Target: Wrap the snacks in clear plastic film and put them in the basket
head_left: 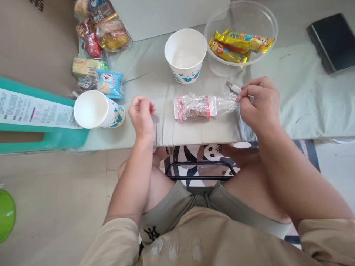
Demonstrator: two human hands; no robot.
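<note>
Beige shirt cloth (222,236) lies below hands (142,112) (260,105) flanking crinkled clear plastic (206,106).

We are looking down on a table (194,139) that is running across from nine o'clock to three, its pale grey-green cloth (299,96) creasing in places. At twelve we are seeing a plain white surface (166,16) closing off the back, and at ten a brown panel (41,48) is bearing dark print. Lower down, pale floor tiles (69,192) are spreading at eight, where a round green thing (6,216) is showing in part. At six, a panda-patterned mat (185,152) is lying below a black bar (202,177). Soft, even light is reaching everything.
</note>
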